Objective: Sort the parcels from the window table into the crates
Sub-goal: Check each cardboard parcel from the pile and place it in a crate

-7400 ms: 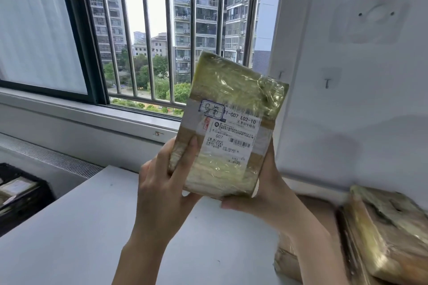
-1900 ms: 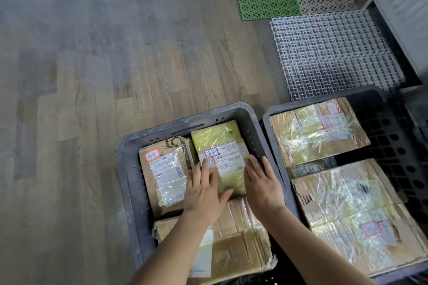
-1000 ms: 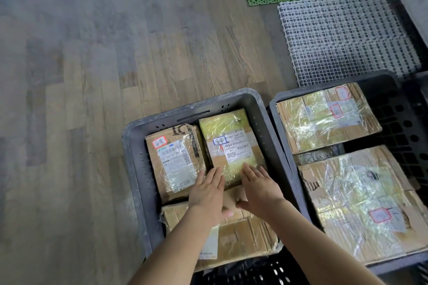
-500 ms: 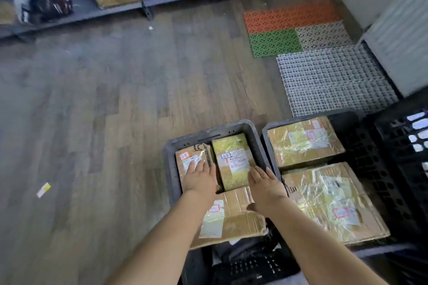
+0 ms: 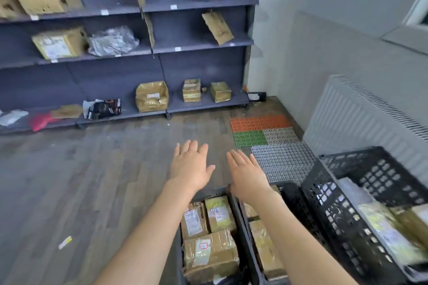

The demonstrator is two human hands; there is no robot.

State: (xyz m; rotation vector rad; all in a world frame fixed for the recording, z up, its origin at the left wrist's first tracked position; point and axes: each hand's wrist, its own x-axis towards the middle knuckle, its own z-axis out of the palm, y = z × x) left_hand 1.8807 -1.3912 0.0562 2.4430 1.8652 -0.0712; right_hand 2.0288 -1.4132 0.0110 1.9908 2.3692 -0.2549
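The yellow-wrapped parcel point(image 5: 218, 214) lies flat in the left grey crate point(image 5: 208, 192), beside a brown labelled parcel point(image 5: 193, 221) and behind a larger taped box point(image 5: 209, 255). My left hand point(image 5: 190, 166) and my right hand point(image 5: 246, 172) hover above the crates with fingers straight, palms down, holding nothing. A second grey crate point(image 5: 240, 217) to the right holds wrapped parcels point(image 5: 266, 247), partly hidden by my right forearm. A black perforated crate point(image 5: 342, 203) at the right holds more parcels point(image 5: 391, 238).
Dark shelving point(image 5: 162, 48) with several boxes and bags lines the far wall. Coloured mats point(image 5: 261, 131) and a white grid mat point(image 5: 282, 159) lie on the wooden floor. A white radiator point(image 5: 361, 118) stands along the right wall. A scrap of paper point(image 5: 65, 242) lies on the floor.
My hands let go of the yellow parcel in the left crate and lifted clear. My head rose, bringing the shelving into view.
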